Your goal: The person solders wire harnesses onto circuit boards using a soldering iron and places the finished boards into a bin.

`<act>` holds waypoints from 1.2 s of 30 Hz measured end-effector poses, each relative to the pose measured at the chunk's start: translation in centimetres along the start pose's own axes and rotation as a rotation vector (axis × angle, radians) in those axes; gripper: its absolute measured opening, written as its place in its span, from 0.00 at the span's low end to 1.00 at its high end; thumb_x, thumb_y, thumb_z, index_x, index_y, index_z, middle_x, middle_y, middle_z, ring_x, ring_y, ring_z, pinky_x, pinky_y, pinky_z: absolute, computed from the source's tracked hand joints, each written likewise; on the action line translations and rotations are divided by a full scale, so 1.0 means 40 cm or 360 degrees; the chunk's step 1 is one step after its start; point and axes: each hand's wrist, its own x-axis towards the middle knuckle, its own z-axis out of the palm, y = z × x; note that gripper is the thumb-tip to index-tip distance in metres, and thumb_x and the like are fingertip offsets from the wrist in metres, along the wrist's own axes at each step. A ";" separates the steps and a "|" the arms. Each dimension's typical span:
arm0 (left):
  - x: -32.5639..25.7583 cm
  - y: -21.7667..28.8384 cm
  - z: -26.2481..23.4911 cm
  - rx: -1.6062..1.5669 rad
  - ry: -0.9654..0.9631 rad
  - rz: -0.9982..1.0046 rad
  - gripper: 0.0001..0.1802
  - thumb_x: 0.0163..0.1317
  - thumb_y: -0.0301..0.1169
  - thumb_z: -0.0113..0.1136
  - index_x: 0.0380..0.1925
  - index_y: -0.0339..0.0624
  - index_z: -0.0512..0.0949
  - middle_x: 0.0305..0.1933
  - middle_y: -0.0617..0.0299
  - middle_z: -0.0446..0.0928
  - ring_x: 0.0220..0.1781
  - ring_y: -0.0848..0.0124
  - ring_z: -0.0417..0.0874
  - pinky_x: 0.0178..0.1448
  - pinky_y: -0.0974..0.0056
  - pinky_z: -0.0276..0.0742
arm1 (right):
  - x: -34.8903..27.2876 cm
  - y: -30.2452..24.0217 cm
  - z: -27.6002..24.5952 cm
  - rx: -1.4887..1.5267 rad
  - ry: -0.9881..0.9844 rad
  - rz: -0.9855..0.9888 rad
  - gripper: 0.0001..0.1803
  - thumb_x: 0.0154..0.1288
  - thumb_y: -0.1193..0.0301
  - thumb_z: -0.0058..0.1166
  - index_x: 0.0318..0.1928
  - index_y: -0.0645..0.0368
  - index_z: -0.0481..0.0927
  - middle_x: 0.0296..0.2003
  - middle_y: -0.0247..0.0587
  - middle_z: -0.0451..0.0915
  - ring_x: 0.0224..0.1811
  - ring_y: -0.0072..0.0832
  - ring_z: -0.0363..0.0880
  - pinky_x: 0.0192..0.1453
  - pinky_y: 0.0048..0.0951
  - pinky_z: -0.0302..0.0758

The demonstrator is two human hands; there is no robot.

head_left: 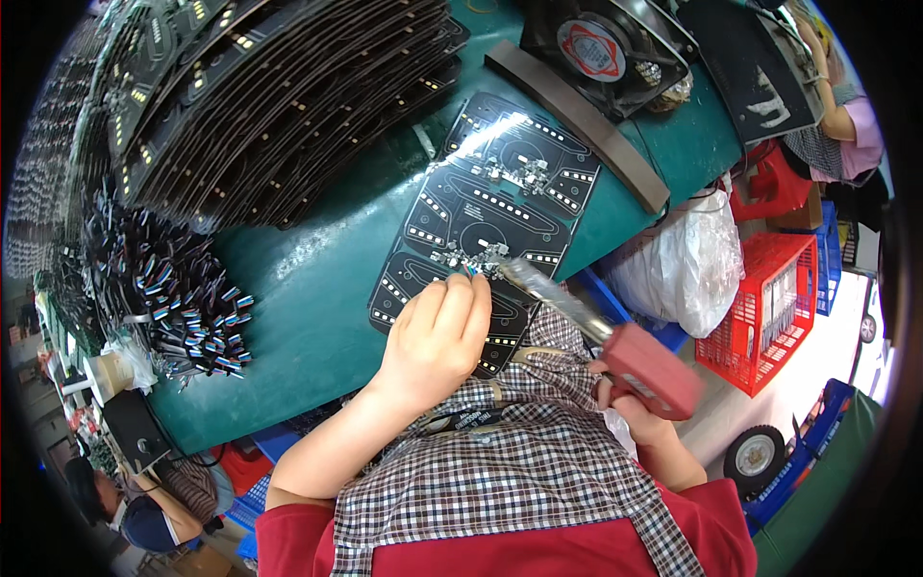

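Note:
A black circuit board panel (418,213) with rows of small yellowish LEDs lies on the green table in front of me. My left hand (435,332) rests over its near part, fingers pinched together. Small coloured wire ends (470,269) show at the fingertips; the rest of that cable is hidden by the hand. My right hand (636,415) grips the red handle of a soldering gun (650,370), which is blurred. Its metal barrel points left, the tip close to my left fingertips and a cluster of small silvery parts (495,254) on the panel.
Tall stacks of similar black boards (279,115) fill the far left. Below them lies a heap of black cables (183,288) with coloured ends. A dark curved bar (577,125) and a fan (591,50) stand beyond the panel. Red crates (760,317) and a plastic bag (678,264) are at right.

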 end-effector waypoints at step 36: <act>-0.030 -0.193 -0.225 0.0133 0.0489 -0.0606 0.06 0.57 0.25 0.59 0.33 0.36 0.82 0.28 0.57 0.76 0.23 0.71 0.75 0.28 0.69 0.71 | 0.029 -0.037 0.034 -0.0022 0.0249 -0.0346 0.33 0.60 0.62 0.56 0.60 0.66 0.60 0.42 0.57 0.73 0.23 0.26 0.71 0.22 0.21 0.70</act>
